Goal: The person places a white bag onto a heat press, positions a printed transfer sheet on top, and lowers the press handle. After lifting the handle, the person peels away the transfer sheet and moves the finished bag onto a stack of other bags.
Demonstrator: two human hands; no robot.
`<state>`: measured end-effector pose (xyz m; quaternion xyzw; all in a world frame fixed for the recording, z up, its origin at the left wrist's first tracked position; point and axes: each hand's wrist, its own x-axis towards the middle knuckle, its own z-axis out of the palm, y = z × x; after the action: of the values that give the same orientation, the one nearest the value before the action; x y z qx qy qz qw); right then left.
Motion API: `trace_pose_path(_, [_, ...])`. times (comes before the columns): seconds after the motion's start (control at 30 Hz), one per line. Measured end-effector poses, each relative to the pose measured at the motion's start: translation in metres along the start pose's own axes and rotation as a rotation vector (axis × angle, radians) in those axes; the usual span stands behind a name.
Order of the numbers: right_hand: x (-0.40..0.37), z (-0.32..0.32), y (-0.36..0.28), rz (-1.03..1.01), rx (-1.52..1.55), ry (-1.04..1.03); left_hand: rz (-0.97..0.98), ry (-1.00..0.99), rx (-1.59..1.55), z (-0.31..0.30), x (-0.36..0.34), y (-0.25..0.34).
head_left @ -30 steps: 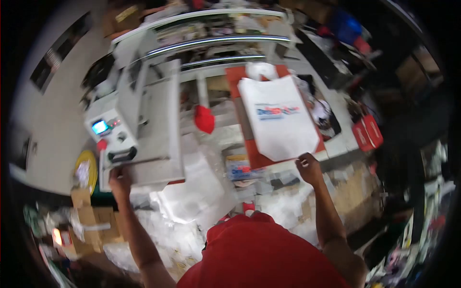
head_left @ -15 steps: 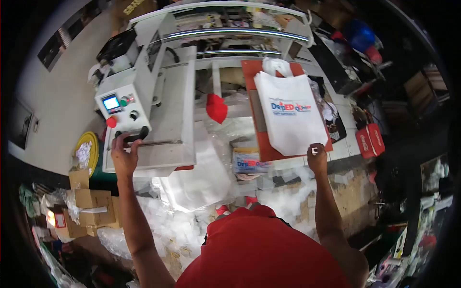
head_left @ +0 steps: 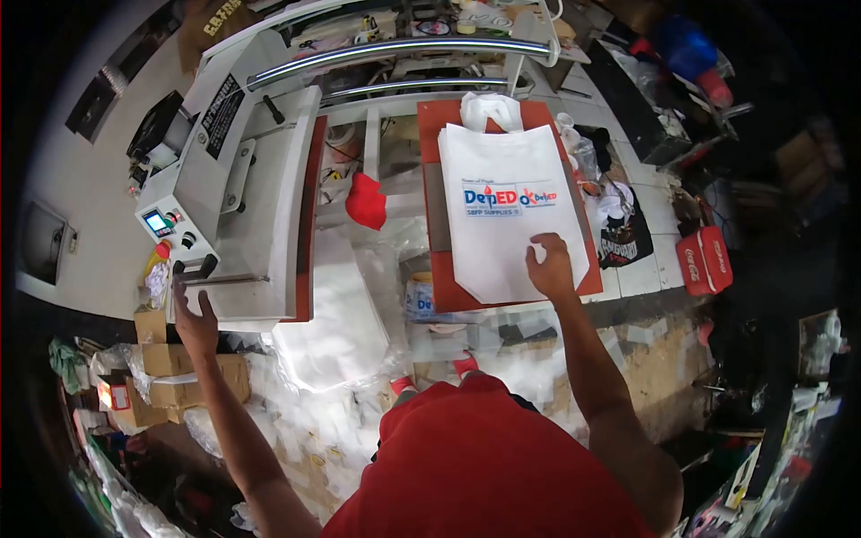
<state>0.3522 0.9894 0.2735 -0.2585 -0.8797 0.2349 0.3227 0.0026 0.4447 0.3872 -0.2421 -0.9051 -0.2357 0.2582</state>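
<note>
On the left, the heat press (head_left: 260,224) has a control box with a lit screen. My left hand (head_left: 197,325) is just below its black handle (head_left: 197,267), fingers stretched out and apart, holding nothing. A white tote bag (head_left: 489,247) lies flat on the red press bed (head_left: 433,242) to the right, its handles toward the back. "DepED" lettering in blue and red is printed across its middle. Over the bag's lower right part is my right hand (head_left: 550,266), thumb and forefinger curved with a gap between them.
A red cloth piece (head_left: 366,202) hangs from the frame between the two sides. White bags (head_left: 327,336) are stacked low under the press. Chrome rails (head_left: 404,49) cross the back. Cardboard boxes (head_left: 193,381) stand at lower left, a red Coca-Cola bag (head_left: 704,260) at right.
My left hand has come off the black handle. My right hand has moved from the bed's front right corner in over the bag. The whole view has shifted, moving the scene left.
</note>
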Motion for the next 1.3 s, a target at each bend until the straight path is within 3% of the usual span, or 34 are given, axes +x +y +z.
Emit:
trace_pose_path(0.07, [0.018,0.01,0.0,-0.073,0.013,-0.064,0.015,0.128,0.111,0.002,-0.037,0.028])
trace_pose_path(0.13, [0.037,0.024,0.002,-0.104,0.051,-0.126,-0.035,0.116,0.213,-0.002,-0.079,0.078])
trace_pose_path(0.2, [0.053,0.039,0.005,-0.129,0.088,-0.186,0.163,0.292,0.249,0.014,-0.141,0.071])
trace_pose_path(0.27, [0.069,0.053,0.01,-0.241,0.077,-0.204,0.098,0.204,0.155,0.02,-0.205,0.085])
trace_pose_path(0.33, [0.077,0.067,0.018,-0.277,0.071,-0.194,-0.18,-0.139,0.216,0.011,-0.265,0.106])
trace_pose_path(0.4, [0.085,0.071,0.016,-0.303,0.057,-0.257,-0.23,-0.264,0.26,0.008,-0.32,0.12])
trace_pose_path(0.47, [0.088,0.075,0.019,-0.298,0.052,-0.296,-0.371,-0.268,0.158,0.009,-0.378,0.127])
trace_pose_path(0.53, [0.092,0.079,0.019,-0.298,0.044,-0.328,-0.585,-0.435,0.125,0.002,-0.407,0.146])
trace_pose_path(0.63, [0.096,0.078,0.018,-0.327,0.009,-0.381,-0.631,-0.556,0.18,0.0,-0.465,0.14])
trace_pose_path(0.83, [0.1,0.081,0.022,-0.389,-0.029,-0.383,-0.735,-0.654,0.172,0.002,-0.502,0.14])
trace_pose_path(1.0, [0.102,0.083,0.031,-0.297,0.088,-0.406,-0.77,-0.681,0.161,0.005,-0.5,0.134])
trace_pose_path(1.1, [0.102,0.078,0.024,-0.377,0.031,-0.382,-0.822,-0.688,0.14,0.005,-0.493,0.138])
trace_pose_path(1.17, [0.102,0.078,0.022,-0.349,0.048,-0.385,-0.918,-0.707,0.179,0.004,-0.489,0.141])
trace_pose_path(1.3, [0.103,0.081,0.024,-0.32,0.073,-0.38,-0.915,-0.738,0.163,0.007,-0.497,0.137])
